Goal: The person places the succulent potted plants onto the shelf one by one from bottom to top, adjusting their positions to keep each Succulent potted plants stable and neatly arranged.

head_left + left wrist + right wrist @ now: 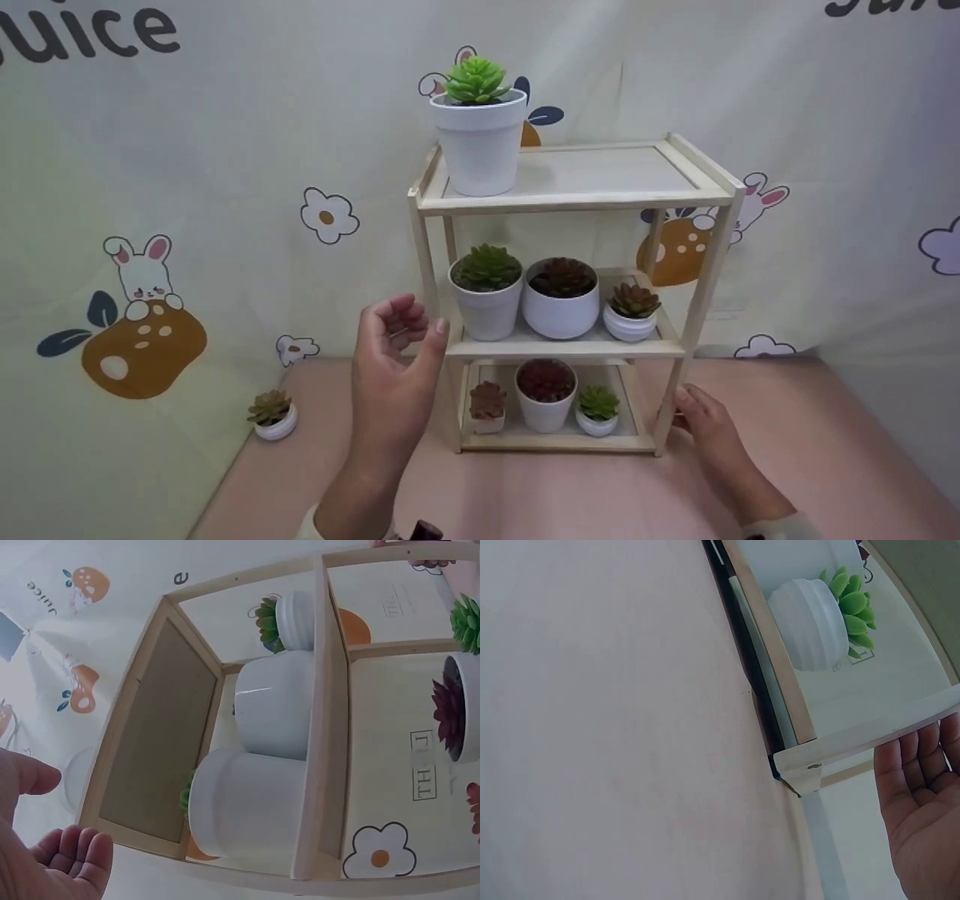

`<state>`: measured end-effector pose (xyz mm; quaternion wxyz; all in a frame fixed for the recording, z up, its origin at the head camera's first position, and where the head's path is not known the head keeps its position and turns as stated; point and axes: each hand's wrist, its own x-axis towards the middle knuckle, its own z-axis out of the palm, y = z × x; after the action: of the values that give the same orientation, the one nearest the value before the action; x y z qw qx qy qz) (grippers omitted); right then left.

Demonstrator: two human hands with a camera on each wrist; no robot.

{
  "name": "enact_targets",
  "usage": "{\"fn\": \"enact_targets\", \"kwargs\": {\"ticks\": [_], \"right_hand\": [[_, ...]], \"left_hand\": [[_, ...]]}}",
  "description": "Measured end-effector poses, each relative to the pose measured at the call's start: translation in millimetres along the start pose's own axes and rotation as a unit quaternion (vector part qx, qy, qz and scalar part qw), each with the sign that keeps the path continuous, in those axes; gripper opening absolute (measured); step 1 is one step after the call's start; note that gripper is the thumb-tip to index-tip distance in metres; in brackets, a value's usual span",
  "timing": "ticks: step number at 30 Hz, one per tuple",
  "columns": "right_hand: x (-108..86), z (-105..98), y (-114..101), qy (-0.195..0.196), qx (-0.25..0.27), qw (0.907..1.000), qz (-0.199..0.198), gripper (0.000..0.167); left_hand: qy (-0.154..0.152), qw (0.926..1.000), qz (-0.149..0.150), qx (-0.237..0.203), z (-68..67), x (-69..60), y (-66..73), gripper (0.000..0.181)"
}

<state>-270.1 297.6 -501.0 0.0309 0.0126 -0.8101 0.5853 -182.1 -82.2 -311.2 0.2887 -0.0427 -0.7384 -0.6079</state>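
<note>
My left hand (397, 360) is raised beside the left side of a three-tier wooden shelf (570, 349), its fingers loosely bent with nothing in them. In the left wrist view the thumb and fingertips stand apart. Low on the shelf's right front post, my right hand (709, 427) holds on, its fingers partly hidden behind the wood. A bright green succulent in a tall white pot (480, 142) stands at the top tier's left end. On the middle tier are a green potted succulent (487, 307), a dark one in a round pot (561, 311) and a small reddish one (630, 322).
The bottom tier bears a small brownish succulent (487, 412), a dark red one (546, 405) and a small green one (598, 416). Another small potted succulent (274, 424) sits at the pink tabletop's (570, 495) left edge. A printed cloth (240, 150) hangs behind.
</note>
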Motion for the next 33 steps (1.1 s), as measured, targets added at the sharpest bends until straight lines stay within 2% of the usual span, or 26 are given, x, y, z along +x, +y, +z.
{"fn": "enact_targets", "kwargs": {"ticks": [8, 17, 21, 25, 33], "right_hand": [[4.7, 4.4, 1.6, 0.009, 0.000, 1.0000, -0.004, 0.053], [3.9, 3.1, 0.0, 0.003, -0.018, 0.9998, 0.006, 0.059], [2.7, 2.7, -0.6, 0.007, -0.011, 0.9999, 0.001, 0.057], [1.9, 1.0, -0.9, 0.013, -0.020, 0.9997, -0.004, 0.057], [1.5, -0.5, 2.1, 0.011, -0.026, 0.9996, -0.006, 0.057]], "left_hand": [[0.012, 0.9994, -0.003, -0.033, -3.1, -5.4, -40.4, 0.037], [0.016, 0.9987, -0.005, -0.048, -7.7, -7.7, -68.4, 0.034], [0.010, 0.9985, -0.013, -0.052, -8.9, -4.3, -77.3, 0.037], [0.008, 0.9989, -0.032, -0.035, -13.5, 0.3, -87.3, 0.040], [0.038, 0.9973, -0.062, -0.003, -32.4, 14.3, -112.1, 0.045]]}}
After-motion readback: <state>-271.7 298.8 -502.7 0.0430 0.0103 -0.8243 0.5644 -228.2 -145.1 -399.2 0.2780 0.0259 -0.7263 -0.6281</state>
